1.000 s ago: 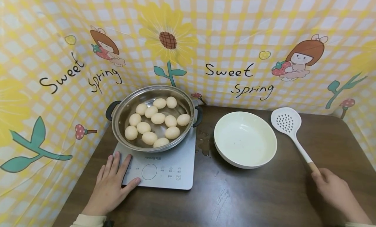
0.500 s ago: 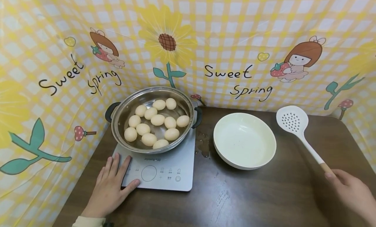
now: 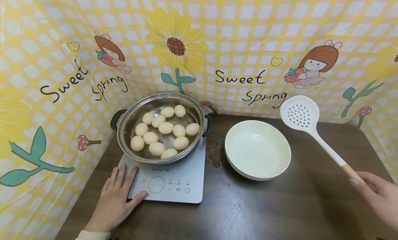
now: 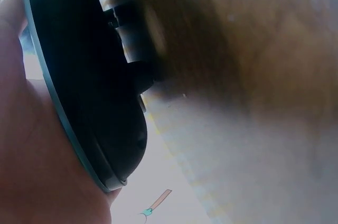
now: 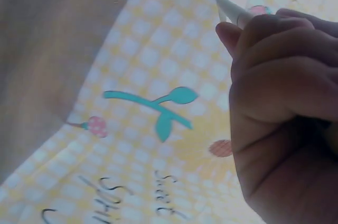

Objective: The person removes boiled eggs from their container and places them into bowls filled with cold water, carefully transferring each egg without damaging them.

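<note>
My right hand (image 3: 377, 195) grips the wooden end of a white skimmer (image 3: 301, 113), whose round holed head is raised above the back of the table, right of the bowl. In the right wrist view the fingers of that hand (image 5: 285, 81) curl round the handle. My left hand (image 3: 115, 195) lies with fingers spread on the left edge of a silver induction cooker (image 3: 183, 195). On the cooker stands a steel pot (image 3: 124, 143) with several pale eggs (image 3: 166, 127) inside. A cream bowl (image 3: 258, 150) sits on the table between pot and skimmer. The left underside shows mostly the cooker's dark base (image 4: 90, 76).
The dark wooden table (image 3: 273, 209) has a small water puddle (image 3: 214, 153) between cooker and bowl. Black handles (image 3: 208, 125) stick out from the pot's sides. A yellow checked cloth (image 3: 242, 36) hangs close behind the table and along its left side.
My right hand has moved right and slightly up with the skimmer, its head rising from beside the bowl to overlap the cloth. My left hand stays in place on the cooker.
</note>
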Tool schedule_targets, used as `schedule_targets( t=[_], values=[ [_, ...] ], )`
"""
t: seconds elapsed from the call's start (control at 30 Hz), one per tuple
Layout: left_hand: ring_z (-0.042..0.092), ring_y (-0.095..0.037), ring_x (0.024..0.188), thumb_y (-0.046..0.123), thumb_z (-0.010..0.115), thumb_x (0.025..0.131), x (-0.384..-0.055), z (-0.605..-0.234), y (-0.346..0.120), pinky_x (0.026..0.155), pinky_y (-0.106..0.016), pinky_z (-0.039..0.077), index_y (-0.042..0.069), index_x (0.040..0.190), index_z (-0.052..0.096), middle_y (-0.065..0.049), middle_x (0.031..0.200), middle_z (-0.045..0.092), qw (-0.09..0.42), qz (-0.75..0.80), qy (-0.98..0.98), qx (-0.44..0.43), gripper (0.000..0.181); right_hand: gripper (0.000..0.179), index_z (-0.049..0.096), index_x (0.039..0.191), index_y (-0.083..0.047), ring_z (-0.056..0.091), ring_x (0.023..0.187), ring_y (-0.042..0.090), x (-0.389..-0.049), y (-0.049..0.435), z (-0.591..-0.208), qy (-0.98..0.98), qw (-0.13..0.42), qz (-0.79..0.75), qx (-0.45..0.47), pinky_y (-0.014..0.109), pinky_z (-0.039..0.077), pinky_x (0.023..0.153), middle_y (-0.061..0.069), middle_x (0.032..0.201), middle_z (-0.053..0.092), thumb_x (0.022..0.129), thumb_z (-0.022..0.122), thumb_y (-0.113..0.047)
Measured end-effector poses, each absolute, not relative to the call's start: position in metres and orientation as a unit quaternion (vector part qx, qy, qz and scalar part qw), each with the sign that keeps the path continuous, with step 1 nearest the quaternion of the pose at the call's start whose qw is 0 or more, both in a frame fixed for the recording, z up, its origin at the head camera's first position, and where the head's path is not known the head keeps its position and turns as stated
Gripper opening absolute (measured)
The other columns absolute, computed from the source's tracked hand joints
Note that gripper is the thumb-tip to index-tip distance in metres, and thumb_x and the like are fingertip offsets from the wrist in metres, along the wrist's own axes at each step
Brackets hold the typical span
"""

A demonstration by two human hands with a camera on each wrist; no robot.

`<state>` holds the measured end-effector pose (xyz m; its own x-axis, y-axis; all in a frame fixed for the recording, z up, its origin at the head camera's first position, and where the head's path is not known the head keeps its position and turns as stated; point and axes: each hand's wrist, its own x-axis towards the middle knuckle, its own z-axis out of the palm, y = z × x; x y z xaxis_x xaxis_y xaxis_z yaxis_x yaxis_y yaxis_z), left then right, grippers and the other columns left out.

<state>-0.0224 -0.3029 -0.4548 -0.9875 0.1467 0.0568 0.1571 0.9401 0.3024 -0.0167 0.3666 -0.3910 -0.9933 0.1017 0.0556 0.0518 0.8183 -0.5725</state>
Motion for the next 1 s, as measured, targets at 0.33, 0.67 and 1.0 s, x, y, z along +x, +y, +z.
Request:
schedule_targets(
  t=[0.33,0.67,1.0],
  values=[
    [-0.001,-0.048,0.150,0.056,0.060,0.098,-0.019,-0.456,-0.306,0.112,-0.069,0.007,0.011,0.162,0.023,-0.029,0.164,0.002,0.010,-0.154,-0.986,-0.070,0.087,0.040,0.054,0.131,0.012,0.064,0.062,0.029,-0.018,0.348,-0.371,-0.962,0.012,0.272,0.011,0.048,0.050,0.049,0.023,0.084,0.071,0.106,0.056,-0.019],
    [-0.001,-0.046,0.150,0.056,0.059,0.098,-0.019,-0.455,-0.305,0.113,-0.067,0.006,0.011,0.162,0.023,-0.028,0.165,0.001,0.008,-0.154,-0.986,-0.067,0.087,0.034,0.062,0.126,0.005,0.061,0.066,0.018,-0.022,0.338,-0.366,-0.968,0.041,0.244,0.046,0.045,0.049,0.052,0.028,0.096,0.071,0.100,0.065,-0.017],
    [-0.008,-0.042,0.151,0.056,0.058,0.098,-0.022,-0.456,-0.303,0.114,-0.067,0.003,0.013,0.163,0.019,-0.026,0.165,-0.003,0.005,-0.160,-0.985,-0.071,0.087,0.030,0.064,0.129,-0.008,0.040,0.054,0.005,-0.031,0.314,-0.349,-0.967,0.033,0.245,0.068,0.028,0.034,0.049,0.002,0.077,0.068,0.102,0.064,-0.021]
  ],
)
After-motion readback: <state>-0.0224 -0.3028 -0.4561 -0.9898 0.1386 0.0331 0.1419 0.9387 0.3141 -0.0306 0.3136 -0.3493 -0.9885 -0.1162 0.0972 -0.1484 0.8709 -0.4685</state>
